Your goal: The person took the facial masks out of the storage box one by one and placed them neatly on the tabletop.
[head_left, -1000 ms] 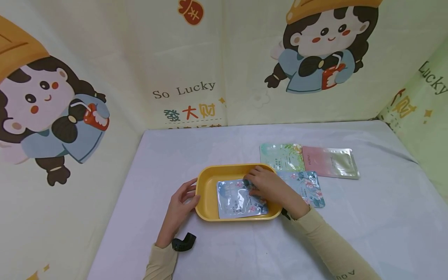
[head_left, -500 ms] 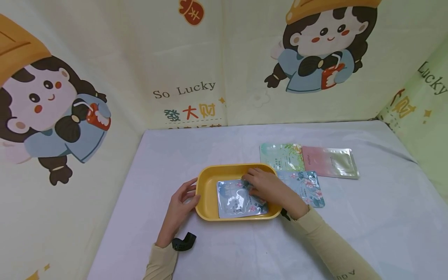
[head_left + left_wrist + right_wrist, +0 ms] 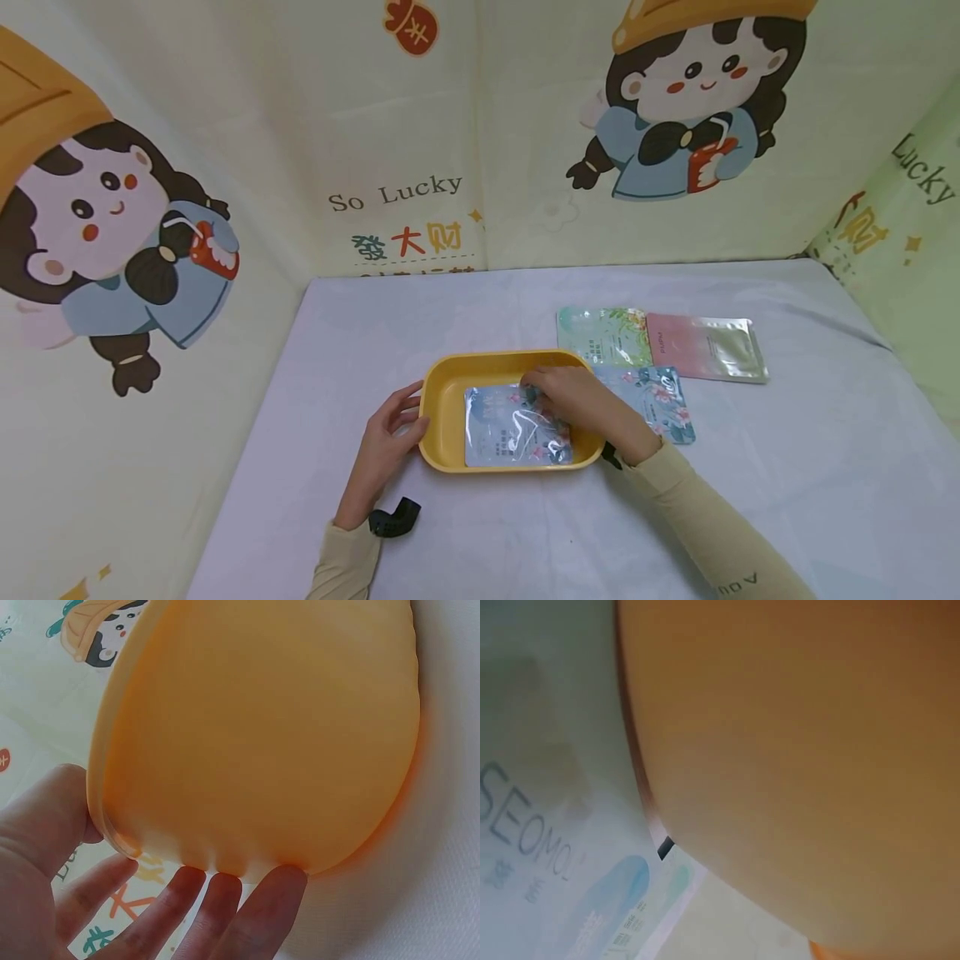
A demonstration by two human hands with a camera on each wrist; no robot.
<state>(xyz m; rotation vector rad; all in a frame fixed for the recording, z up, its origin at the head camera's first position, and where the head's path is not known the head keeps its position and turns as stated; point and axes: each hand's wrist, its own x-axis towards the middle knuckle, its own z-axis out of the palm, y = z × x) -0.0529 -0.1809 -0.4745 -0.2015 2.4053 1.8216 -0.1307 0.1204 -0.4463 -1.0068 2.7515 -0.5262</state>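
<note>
A yellow tray (image 3: pixel 450 367) stands on the white table in the head view. My left hand (image 3: pixel 388 442) touches its left end; in the left wrist view straight, spread fingers (image 3: pixel 259 911) lie along the outer wall, the thumb (image 3: pixel 56 802) at the rim. A shiny blue floral face-mask sachet (image 3: pixel 506 429) lies flat in the tray. My right hand (image 3: pixel 581 404) reaches in over the right rim, bent fingers at the sachet's upper right corner. Its fingertips and thumb are hidden, and the right wrist view shows no fingers.
Right of the tray lie a green sachet (image 3: pixel 607 333), a pink and silver sachet (image 3: pixel 705 346) and another blue sachet (image 3: pixel 663 400), partly behind the right hand. A patterned cloth (image 3: pixel 525 233) hangs behind the table (image 3: pixel 390 312).
My right fingers have drawn in toward the sachet's upper right corner, and the thumb has gone out of sight. The sachet's right part looks flatter. Left hand and tray stay put.
</note>
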